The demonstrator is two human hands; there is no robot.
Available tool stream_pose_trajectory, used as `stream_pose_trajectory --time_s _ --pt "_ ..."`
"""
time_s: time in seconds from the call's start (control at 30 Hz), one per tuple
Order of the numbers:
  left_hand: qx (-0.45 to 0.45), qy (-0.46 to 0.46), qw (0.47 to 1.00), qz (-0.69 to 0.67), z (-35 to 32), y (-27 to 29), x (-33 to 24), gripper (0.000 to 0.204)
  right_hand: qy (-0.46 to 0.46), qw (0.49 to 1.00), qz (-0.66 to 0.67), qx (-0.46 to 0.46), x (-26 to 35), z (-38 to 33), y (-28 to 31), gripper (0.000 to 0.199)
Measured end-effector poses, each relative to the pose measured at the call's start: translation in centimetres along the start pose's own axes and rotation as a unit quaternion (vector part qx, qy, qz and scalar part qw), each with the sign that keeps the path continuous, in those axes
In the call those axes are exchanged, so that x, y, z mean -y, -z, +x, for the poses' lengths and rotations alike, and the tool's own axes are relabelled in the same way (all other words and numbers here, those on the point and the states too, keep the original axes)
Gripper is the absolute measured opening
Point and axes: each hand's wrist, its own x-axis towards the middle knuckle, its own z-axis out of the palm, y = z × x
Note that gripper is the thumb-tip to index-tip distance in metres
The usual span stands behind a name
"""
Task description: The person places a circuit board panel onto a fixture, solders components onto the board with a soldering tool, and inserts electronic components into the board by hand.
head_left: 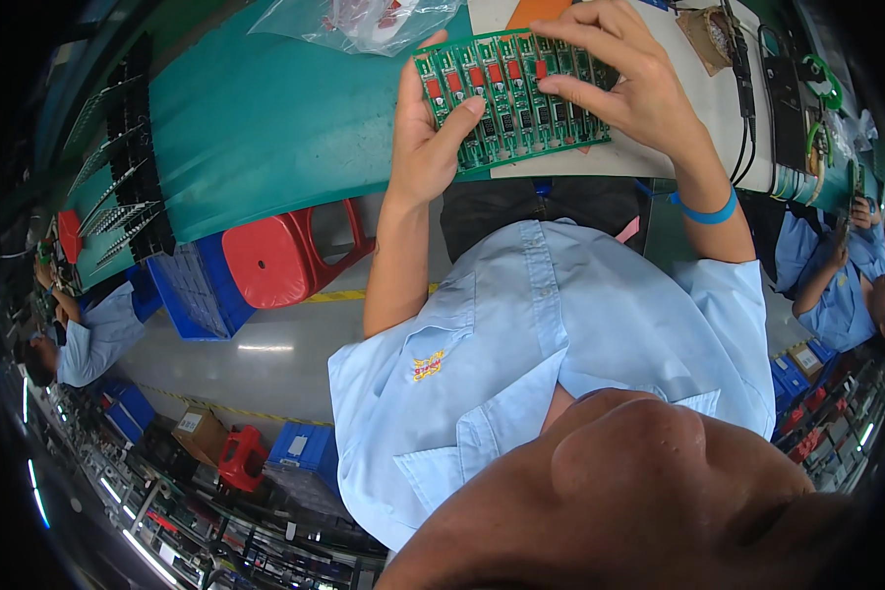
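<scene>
A green circuit board panel (506, 113), made of several narrow strips, is held tilted above the workbench. My left hand (428, 147) is closed on its left end, thumb over the face and fingers behind. Across the right part reaches my right hand (634, 84), its index fingertip at the far edge and its thumb on the face. That thumb tip touches a small red block-shaped component (541, 70). Further red components (477, 77) stand in a row to the left, with black chips nearer me. My right palm partly hides the board's right end.
A clear plastic bag (364, 25) with red pieces lies on the green mat (256, 108). A small brown sack (706, 39) and black cables (744, 88) are at the right. Below the bench edge stand a red stool (270, 261) and a blue crate (202, 290). Co-workers sit at both sides.
</scene>
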Motion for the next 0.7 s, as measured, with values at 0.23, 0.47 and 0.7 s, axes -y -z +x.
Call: stream_pose_trajectory --time_s 0.23,0.47,0.7 --pt "0.003 0.008 1.000 0.002 0.0 0.1 0.0 0.069 -0.057 0.991 0.115 0.032 -2.2 -0.3 -1.5 0.033" --pt "-0.006 0.001 1.000 -0.012 0.0 0.0 0.0 0.069 -0.094 0.985 0.129 0.072 -2.6 0.3 -1.6 0.029" --pt "-0.012 0.007 1.000 -0.015 -0.2 -0.1 -0.1 0.069 -0.127 0.978 0.151 0.062 -4.1 0.9 -1.8 0.022"
